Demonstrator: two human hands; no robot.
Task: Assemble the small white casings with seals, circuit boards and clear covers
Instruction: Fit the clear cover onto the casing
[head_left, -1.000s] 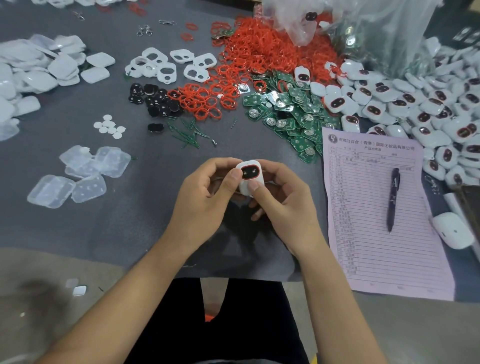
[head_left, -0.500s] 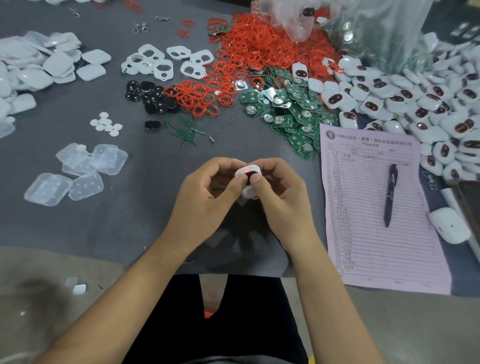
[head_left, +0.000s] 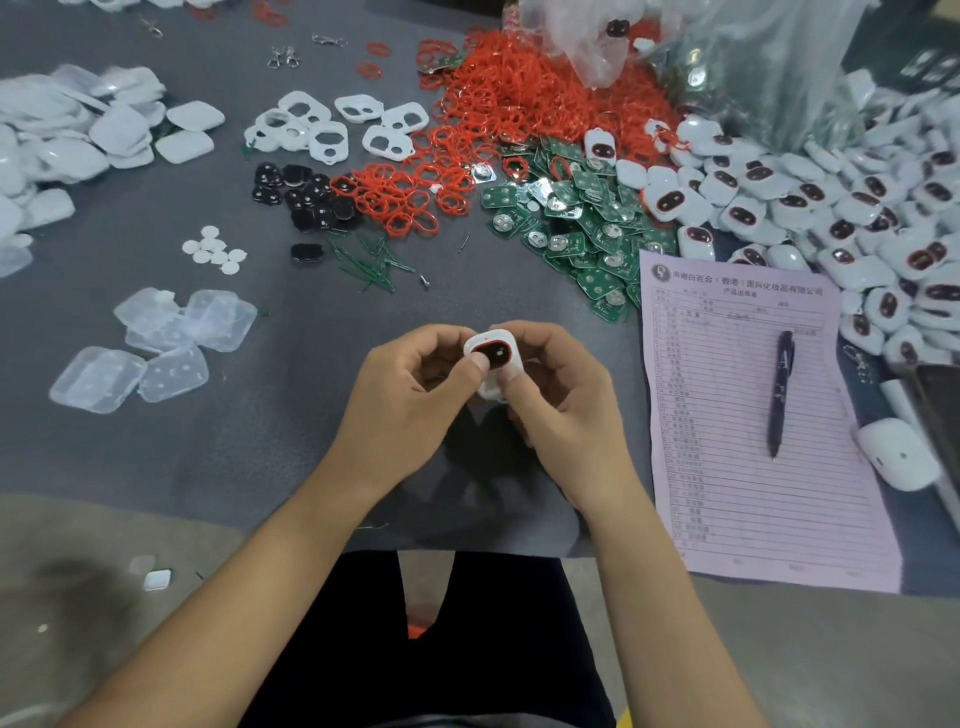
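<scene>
Both hands pinch one white casing at frame centre.

Clear covers (head_left: 156, 348) lie at left on the grey mat (head_left: 260, 441). The left hand (head_left: 410, 395) and right hand (head_left: 563, 400) curl round the casing (head_left: 491, 358), thumbs on its red-ringed dark face. Red seals (head_left: 519, 98) and green boards (head_left: 582, 223) are heaped at upper centre, finished casings (head_left: 857, 218) at upper right, a pen (head_left: 781, 392) on the pink sheet (head_left: 753, 493) at right.

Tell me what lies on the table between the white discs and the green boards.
In the head view, between the white discs and the green boards lie one black part and scattered green pins.
</scene>
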